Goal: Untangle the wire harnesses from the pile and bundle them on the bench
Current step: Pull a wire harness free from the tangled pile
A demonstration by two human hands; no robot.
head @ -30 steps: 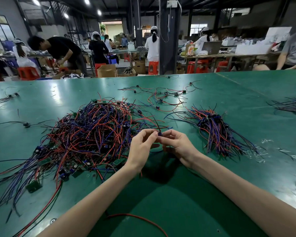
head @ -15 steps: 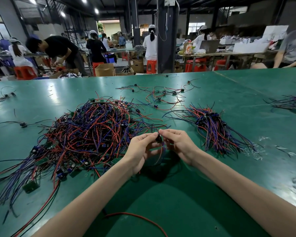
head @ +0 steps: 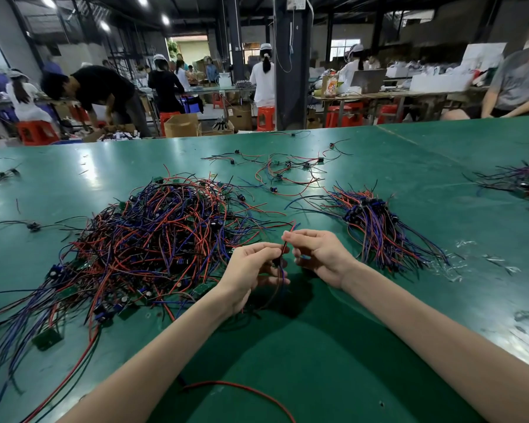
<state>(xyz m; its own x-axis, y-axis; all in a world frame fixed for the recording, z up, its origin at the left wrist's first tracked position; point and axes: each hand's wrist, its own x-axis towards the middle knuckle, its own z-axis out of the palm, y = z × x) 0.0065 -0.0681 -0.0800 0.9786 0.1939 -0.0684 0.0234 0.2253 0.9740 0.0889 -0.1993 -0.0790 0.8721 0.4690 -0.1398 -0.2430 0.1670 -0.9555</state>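
Note:
A big tangled pile (head: 153, 239) of red, blue and black wire harnesses with small green boards lies on the green bench (head: 318, 361), left of centre. A tidier bundle (head: 376, 227) of harnesses lies to the right. Between them, just above the bench, my left hand (head: 251, 273) pinches one harness (head: 283, 257) near its small black part, and its wires hang down below the fingers. My right hand (head: 318, 254) pinches the upper red wire of the same harness, close beside the left hand.
Loose single harnesses (head: 287, 172) are scattered at the back of the bench. Another wire heap (head: 519, 181) lies at the right edge. A stray red wire (head: 245, 392) curls near the front. Scraps of clear plastic (head: 458, 264) lie right of the bundle. People work at tables beyond.
My hands have drawn slightly apart and moved toward me. The harness now stands more upright between them, with its red wire end sticking up above my right fingers.

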